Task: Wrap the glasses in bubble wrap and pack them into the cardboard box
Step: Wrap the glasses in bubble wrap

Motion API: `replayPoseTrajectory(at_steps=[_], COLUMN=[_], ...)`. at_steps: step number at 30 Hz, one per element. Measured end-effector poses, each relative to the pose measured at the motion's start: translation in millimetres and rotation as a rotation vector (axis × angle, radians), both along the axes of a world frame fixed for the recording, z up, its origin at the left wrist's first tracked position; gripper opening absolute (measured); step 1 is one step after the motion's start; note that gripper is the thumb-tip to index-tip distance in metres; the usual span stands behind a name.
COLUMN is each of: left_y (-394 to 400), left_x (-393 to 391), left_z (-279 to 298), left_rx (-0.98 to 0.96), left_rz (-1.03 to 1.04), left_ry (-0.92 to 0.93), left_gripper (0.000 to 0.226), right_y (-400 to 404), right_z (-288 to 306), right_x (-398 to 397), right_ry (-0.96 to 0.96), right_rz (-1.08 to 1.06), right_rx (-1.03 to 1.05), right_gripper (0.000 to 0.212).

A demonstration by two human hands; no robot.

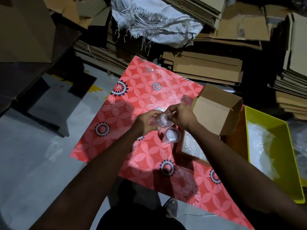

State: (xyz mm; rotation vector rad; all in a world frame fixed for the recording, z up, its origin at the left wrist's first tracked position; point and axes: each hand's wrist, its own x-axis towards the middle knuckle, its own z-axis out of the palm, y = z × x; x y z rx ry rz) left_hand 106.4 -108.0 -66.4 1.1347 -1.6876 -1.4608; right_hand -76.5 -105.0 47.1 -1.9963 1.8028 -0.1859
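We hold one glass [163,121] between both hands above the middle of the tabletop [132,97]. Our left hand [146,121] curls around its body, and our right hand [180,116] pinches bubble wrap [164,119] at its mouth, so this glass looks to be mid-wrap, the padding being tucked in or folded over the rim. We cannot tell how much of its outside is covered.

Just below it a second glass [172,135] stands upright on the tabletop, touching or just beside the box [216,113]; white wrap seems stuffed inside it, but its wall looks bare. Another clear object [149,68] lies near the far corner, too faint to identify with certainty; it may be a further glass waiting.

The box stands open toward the right edge, its flaps raised, and its floor appears lined with bubble wrap. We see no glass inside yet. Beside it a yellow bin [249,130] holds more wrap.

In our judgement the task is early: lining done, wrapping under way, and every glass left to pack.
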Motion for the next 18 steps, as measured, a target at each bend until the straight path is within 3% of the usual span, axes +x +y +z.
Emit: replayPoseTrajectory(at_steps=[3,8,11,18], left_y=[3.3,10.6,11.0,8.8], left_x=[4.2,9.6,11.1,16.9], left_z=[-3.0,-5.2,-9.7,-10.8], left_rx=[0.009,0.038,0.086,0.12], left_rz=[0.007,0.032,0.049,0.07], left_ry=[0.022,0.067,0.112,0.109], left_gripper=[0.068,0.069,0.068,0.065], right_y=[4.4,12.9,20.4,9.5], right_z=[-2.8,-12.4,-15.5,3.3], right_x=[3.5,18.6,30.1,54.9], right_ry=[0.022,0.099,0.105,0.347], right_rz=[0.052,0.098,0.063,0.3], right_rx=[-0.066,-0.133,-0.196,-0.072], right_gripper=[0.006,0.02,0.017,0.012])
